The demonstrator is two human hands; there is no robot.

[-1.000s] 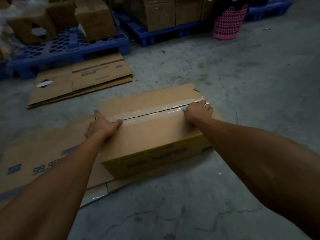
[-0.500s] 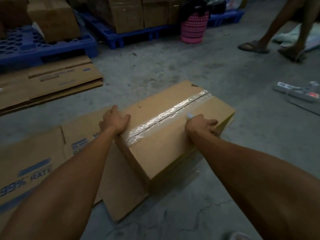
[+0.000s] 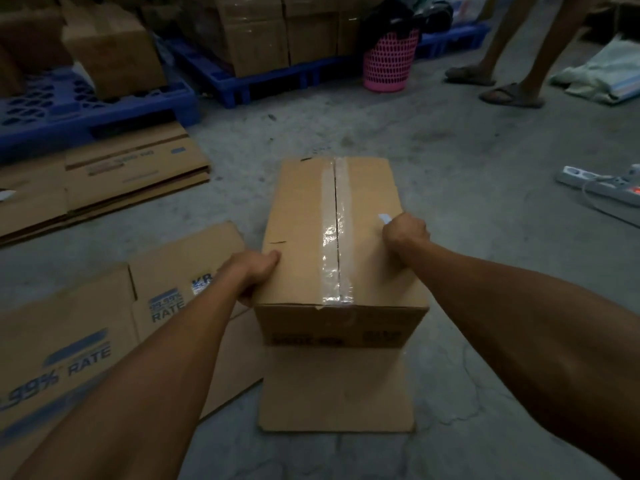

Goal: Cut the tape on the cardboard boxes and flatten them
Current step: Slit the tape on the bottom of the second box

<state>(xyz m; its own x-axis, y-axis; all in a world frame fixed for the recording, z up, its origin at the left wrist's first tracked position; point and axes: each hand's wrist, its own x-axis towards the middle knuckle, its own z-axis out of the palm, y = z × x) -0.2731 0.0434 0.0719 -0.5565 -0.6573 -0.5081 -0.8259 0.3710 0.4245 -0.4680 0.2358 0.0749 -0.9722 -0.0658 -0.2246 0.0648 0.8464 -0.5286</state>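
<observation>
Concrete floor (image 3: 467, 161) is occupied by a brown taped cardboard box (image 3: 304, 230), its side gripped by the left hand (image 3: 254, 270). A small pale blade (image 3: 385, 218) is clenched in the right hand (image 3: 405, 233) at the opposite top edge.

Both forearms were bare from the lower frame edge to the wrist; no sleeve, cuff or glove was visible on either. The left hand (image 3: 250, 271) carried no ring, watch, strap or bracelet on its visible surface, and the wrist behind it was likewise uncovered. The right hand (image 3: 405, 233) was also ungloved, with no band at the wrist. No markings, tape or dressings showed on either arm. The upper arms, shoulders and torso lay outside the view, so any garment worn there could not be determined.
</observation>
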